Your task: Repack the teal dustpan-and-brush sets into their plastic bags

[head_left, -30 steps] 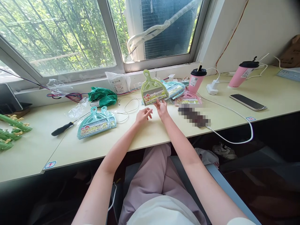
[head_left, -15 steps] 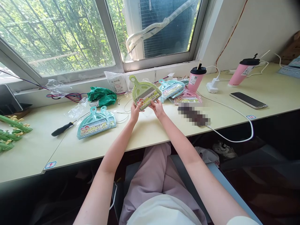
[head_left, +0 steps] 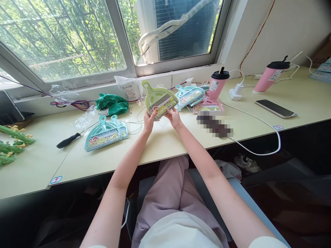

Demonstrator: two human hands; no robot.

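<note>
From my end, the fingers of the left hand (head_left: 148, 123) and right hand (head_left: 174, 118) pinch the lower edge of the wrapped green dustpan-and-brush set (head_left: 159, 97), its handle tilted up beyond them. I judge slick film and this low grip could let it tip away, knocking the wrapped blue dustpan-and-brush set (head_left: 189, 96) beyond the right fingers.

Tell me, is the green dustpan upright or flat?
Upright but tilted: the green dustpan has its handle uppermost, leaning left, while the left hand and right hand grip its lower edge with their fingers.
</note>
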